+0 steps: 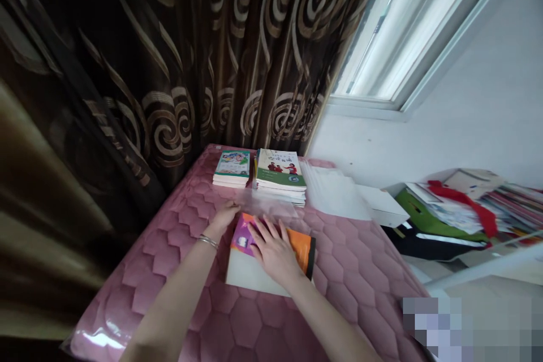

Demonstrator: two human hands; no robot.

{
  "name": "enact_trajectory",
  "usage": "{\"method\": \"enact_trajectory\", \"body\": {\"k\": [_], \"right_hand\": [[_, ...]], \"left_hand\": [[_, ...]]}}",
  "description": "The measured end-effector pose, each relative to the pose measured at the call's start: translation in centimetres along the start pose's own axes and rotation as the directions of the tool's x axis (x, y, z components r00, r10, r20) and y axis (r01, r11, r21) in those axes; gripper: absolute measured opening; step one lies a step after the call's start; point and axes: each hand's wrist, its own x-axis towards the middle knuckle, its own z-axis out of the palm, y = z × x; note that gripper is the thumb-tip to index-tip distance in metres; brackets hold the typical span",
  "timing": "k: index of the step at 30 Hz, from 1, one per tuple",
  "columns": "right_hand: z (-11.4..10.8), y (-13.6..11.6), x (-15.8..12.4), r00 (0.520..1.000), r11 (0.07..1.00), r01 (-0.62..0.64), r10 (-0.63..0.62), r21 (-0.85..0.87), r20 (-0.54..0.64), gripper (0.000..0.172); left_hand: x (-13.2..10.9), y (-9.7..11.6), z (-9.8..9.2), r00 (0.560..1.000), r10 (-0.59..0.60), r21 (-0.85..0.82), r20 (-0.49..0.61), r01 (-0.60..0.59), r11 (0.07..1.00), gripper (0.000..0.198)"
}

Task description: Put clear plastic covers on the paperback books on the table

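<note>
Head view: left hand (225,216) pinches clear film (271,203); right hand (275,251) spread flat on purple-orange book (242,244).

The right hand (275,251) rests on a book (243,236) (purple-orange), the left hand (225,216) pinching clear plastic (271,204)

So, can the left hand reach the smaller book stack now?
Probably yes: nothing solid blocks the left hand from the smaller book stack, though the hand seems to hold clear plastic.
</note>
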Motion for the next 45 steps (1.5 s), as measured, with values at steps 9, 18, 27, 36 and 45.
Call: {"method": "enact_trajectory", "body": {"k": [9,18,27,36,45], "right_hand": [[0.2,-0.1,0.1,1.0,0.999,0.008,-0.008,-0.037,0.003,0.047],[0.5,-0.1,0.3,1.0,1.0,0.001,-0.001,-0.029,0.002,0.048],[0.7,0.1,0.2,1.0,1.0,0.0,-0.001,-0.01,-0.009,0.048],[-1.5,1.8,0.8,0.991,0.99,-0.113,0.118,0.083,-0.062,0.041],[-0.9,8.7,-1.4,0.596,0.436,-0.615,0.802,0.657,0.025,0.06]], "left_hand": [[-2.9,-0.9,-0.4,0.981,0.002,-0.505,0.196,0.099,0.857,0.042],[-3.6,-1.2,-0.5,0.981,0.044,-0.539,0.189,0.066,0.84,0.048],[-4.3,-1.2,-0.2,0.988,0.039,-0.49,0.152,0.041,0.871,0.053],[-4.1,-1.6,0.2,0.998,0.022,-0.439,0.061,0.007,0.898,0.055],[-3.8,-1.4,0.4,0.999,0.042,-0.398,0.003,-0.037,0.917,0.052]]}}
